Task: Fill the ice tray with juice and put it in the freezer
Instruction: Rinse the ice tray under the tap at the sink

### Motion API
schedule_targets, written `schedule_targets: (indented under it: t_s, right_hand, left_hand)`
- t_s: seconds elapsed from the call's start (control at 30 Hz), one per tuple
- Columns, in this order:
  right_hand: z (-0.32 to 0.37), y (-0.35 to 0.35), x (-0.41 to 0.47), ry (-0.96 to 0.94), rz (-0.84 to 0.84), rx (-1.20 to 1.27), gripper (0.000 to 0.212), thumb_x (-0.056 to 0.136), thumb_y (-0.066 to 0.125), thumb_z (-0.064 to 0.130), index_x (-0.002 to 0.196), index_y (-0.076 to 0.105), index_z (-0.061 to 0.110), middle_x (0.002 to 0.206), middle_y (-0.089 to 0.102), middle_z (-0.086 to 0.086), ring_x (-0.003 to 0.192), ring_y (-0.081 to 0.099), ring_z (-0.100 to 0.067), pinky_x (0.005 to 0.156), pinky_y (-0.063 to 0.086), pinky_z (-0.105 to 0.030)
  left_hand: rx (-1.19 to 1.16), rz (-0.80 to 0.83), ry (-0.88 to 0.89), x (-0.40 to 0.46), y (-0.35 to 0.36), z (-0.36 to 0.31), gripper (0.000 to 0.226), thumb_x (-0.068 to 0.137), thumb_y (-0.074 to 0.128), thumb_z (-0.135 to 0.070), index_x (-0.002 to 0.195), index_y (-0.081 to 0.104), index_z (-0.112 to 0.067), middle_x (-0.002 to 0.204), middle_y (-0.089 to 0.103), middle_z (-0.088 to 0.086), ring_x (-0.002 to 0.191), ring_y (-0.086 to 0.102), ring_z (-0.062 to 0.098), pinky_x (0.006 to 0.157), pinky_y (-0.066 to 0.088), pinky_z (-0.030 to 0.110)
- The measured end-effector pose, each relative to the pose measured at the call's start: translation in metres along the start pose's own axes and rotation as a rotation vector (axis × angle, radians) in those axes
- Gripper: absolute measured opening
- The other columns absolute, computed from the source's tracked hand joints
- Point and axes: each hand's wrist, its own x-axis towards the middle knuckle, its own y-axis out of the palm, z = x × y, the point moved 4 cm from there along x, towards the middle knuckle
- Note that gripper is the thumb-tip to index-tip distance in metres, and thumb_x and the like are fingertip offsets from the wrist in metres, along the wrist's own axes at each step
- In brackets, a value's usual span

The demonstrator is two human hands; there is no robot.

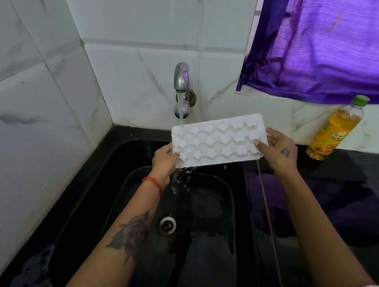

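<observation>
Both hands hold the white ice tray (218, 140) over the back edge of the black sink (111, 168): the left hand (164, 160) pinches its left short end, the right hand (278, 149) clasps its right short end, fingers closed on the rim. Water from the tap (182, 78) strikes the tray's far left corner and spills off the near left corner into the basin, which lies open below around the drain (166, 225). The juice bottle (335, 129) stands on the counter's back edge, right of the tray and apart from it, beneath a purple curtain (323, 40).
</observation>
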Motion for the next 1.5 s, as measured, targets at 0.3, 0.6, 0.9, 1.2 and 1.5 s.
schedule_targets:
  t_s: [0.3, 0.6, 0.9, 1.2, 1.5]
  right_hand:
    - [-0.016, 0.076, -0.039, 0.148, 0.266, 0.112, 0.045, 0.078, 0.069, 0.003, 0.12, 0.057, 0.007, 0.112, 0.067, -0.014, 0.1, 0.065, -0.024, 0.091, 0.052, -0.045]
    - [-0.016, 0.104, -0.06, 0.486, 0.428, 0.677, 0.041, 0.094, 0.045, 0.043, 0.097, 0.067, 0.009, 0.095, 0.073, -0.005, 0.092, 0.068, -0.016, 0.081, 0.052, -0.027]
    - [-0.044, 0.056, -0.05, 0.452, 0.246, 0.638, 0.056, 0.077, 0.056, -0.017, 0.127, 0.052, 0.006, 0.106, 0.066, -0.006, 0.09, 0.065, -0.02, 0.062, 0.057, -0.02]
    - [-0.046, 0.007, -0.031, 0.256, 0.048, 0.556, 0.063, 0.075, 0.062, -0.015, 0.132, 0.048, 0.01, 0.125, 0.058, -0.004, 0.102, 0.061, -0.014, 0.073, 0.056, -0.017]
    - [-0.034, 0.042, -0.026, 0.232, 0.089, 0.347, 0.066, 0.082, 0.066, 0.002, 0.14, 0.039, 0.015, 0.133, 0.053, -0.004, 0.112, 0.053, -0.015, 0.1, 0.045, -0.033]
  left_hand:
    - [-0.392, -0.102, -0.044, -0.02, -0.054, 0.004, 0.05, 0.099, 0.024, -0.053, 0.114, 0.058, -0.02, 0.107, 0.065, 0.002, 0.077, 0.07, 0.008, 0.061, 0.054, 0.022]
    - [-0.763, -0.165, -0.153, -0.029, -0.105, 0.024, 0.069, 0.088, 0.033, -0.068, 0.126, 0.05, -0.012, 0.113, 0.056, 0.012, 0.106, 0.056, 0.029, 0.096, 0.046, 0.048]
    - [-0.559, 0.191, 0.062, -0.037, -0.045, 0.006, 0.03, 0.091, 0.04, -0.003, 0.118, 0.053, -0.003, 0.107, 0.064, 0.014, 0.095, 0.063, 0.025, 0.083, 0.05, 0.034]
    - [-0.361, 0.223, 0.014, -0.023, -0.003, -0.004, 0.045, 0.093, 0.037, 0.011, 0.119, 0.056, -0.021, 0.11, 0.065, -0.003, 0.095, 0.065, 0.011, 0.065, 0.058, 0.025]
    - [-0.303, 0.12, 0.026, 0.0, -0.032, -0.009, 0.05, 0.094, 0.046, 0.005, 0.138, 0.045, -0.017, 0.099, 0.068, 0.001, 0.091, 0.067, 0.018, 0.072, 0.056, 0.034]
